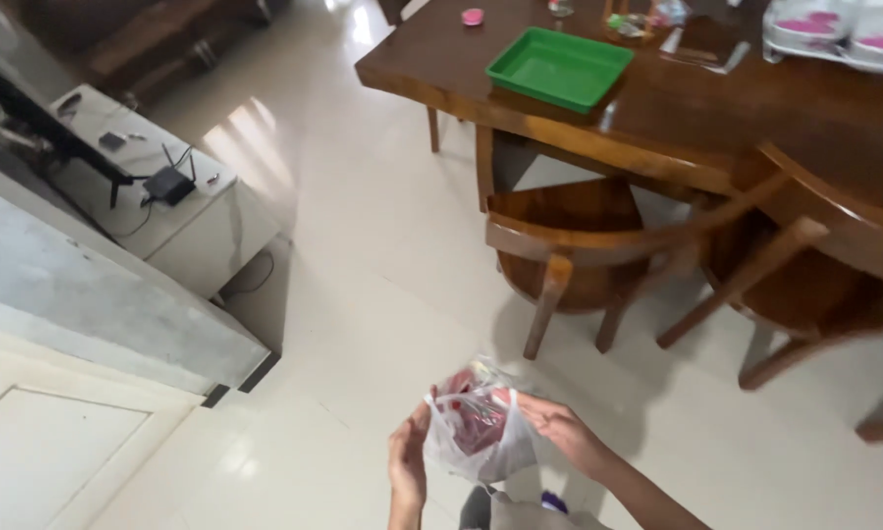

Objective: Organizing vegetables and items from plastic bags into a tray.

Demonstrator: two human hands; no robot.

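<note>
Thin clear plastic bag with red contents, held over the floor, well short of the wooden table; it may tear or slip. Left hand cups its side; right hand fingers pinch the top edge, apparently.

We stand in a home's dining and living room: wooden dining table, wooden chairs, tiled floor, and a router on a low white cabinet.
</note>
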